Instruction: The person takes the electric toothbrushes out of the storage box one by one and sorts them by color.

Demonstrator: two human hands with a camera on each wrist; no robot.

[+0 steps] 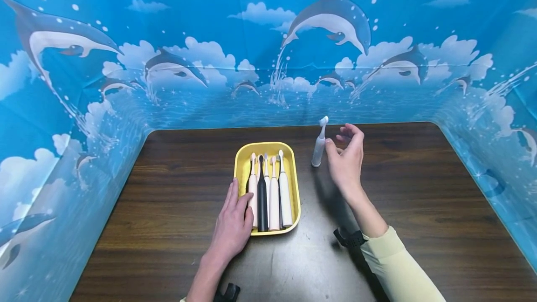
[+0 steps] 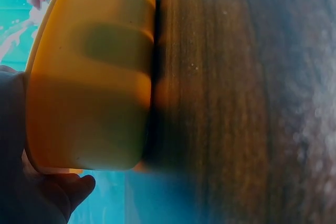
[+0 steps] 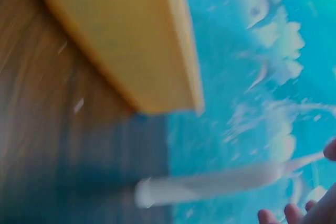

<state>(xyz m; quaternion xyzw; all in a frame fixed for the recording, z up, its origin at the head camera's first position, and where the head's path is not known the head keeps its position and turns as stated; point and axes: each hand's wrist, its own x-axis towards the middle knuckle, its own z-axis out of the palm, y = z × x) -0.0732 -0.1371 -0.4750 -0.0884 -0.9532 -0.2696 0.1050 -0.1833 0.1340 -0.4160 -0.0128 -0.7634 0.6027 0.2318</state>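
Observation:
A yellow tray [image 1: 295, 185] sits mid-table and holds several electric toothbrushes [image 1: 273, 195] side by side, one of them black [image 1: 262, 199]. My left hand [image 1: 235, 220] rests flat on the tray's near left corner, its fingers straight along the rim; the left wrist view shows the tray's side [image 2: 89, 87] against my palm [image 2: 37, 192]. A white toothbrush [image 1: 318, 148] stands upright on the table right of the tray. My right hand [image 1: 341, 153] hovers just right of it with loose fingers, holding nothing. In the right wrist view the toothbrush [image 3: 210, 184] is blurred and lies apart from my fingertips [image 3: 299, 213].
The dark wooden table [image 1: 419, 199] is walled on three sides by a blue dolphin-print backdrop [image 1: 268, 36]. Bare wood lies to the left and right of the tray. The tray's yellow wall [image 3: 126, 40] fills the upper left of the right wrist view.

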